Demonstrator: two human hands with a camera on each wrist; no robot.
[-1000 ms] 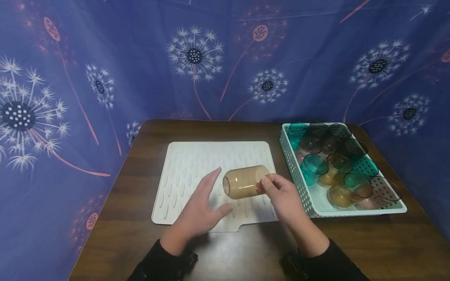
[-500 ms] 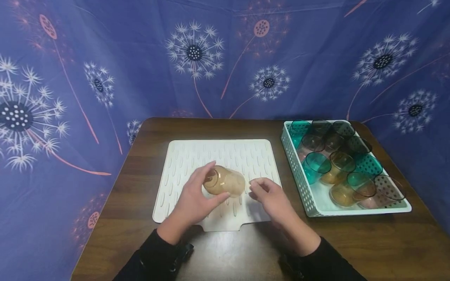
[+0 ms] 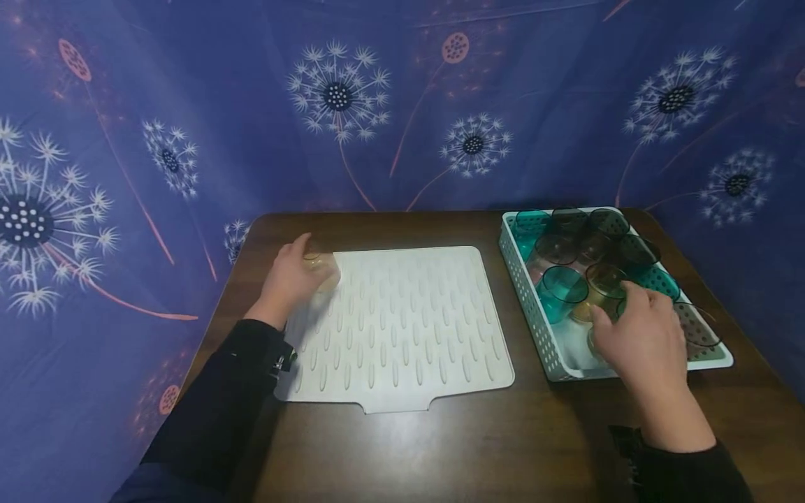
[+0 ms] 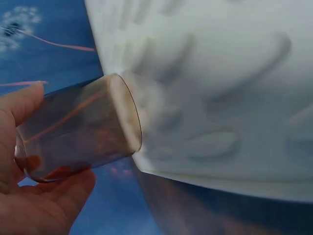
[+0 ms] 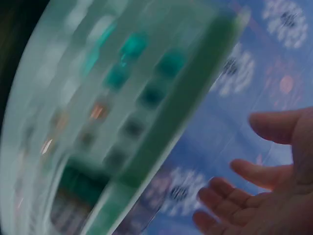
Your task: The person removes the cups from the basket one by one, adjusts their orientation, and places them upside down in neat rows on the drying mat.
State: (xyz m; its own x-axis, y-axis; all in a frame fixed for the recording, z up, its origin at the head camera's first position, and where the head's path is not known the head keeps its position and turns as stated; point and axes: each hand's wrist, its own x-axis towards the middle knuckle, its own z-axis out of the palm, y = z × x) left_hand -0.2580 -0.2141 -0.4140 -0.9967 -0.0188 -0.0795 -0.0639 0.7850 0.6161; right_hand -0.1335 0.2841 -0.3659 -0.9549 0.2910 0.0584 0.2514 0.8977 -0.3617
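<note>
My left hand point(image 3: 291, 274) grips a clear amber drinking glass point(image 3: 328, 271) at the far left corner of the white ridged drying mat point(image 3: 409, 335). In the left wrist view the glass point(image 4: 73, 129) is upside down, its rim close over the mat's corner, with thumb and fingers around its base end. My right hand point(image 3: 648, 342) reaches over the near part of the white plastic basket point(image 3: 533, 318), fingers spread and relaxed. Nearest to it are an amber glass point(image 3: 605, 281) and a teal glass point(image 3: 562, 290). It hides part of the glasses below it.
Several upright teal, smoky, amber and pinkish glasses fill the basket; a smoky glass point(image 3: 556, 249) stands farther back. The brown wooden table point(image 3: 402, 454) bears mat and basket. A blue dandelion-print cloth point(image 3: 402, 91) hangs behind and at the sides.
The amber glass passed from my right hand to my left, which carried it to the mat's far left corner. My right hand let go and moved right, over the basket.
</note>
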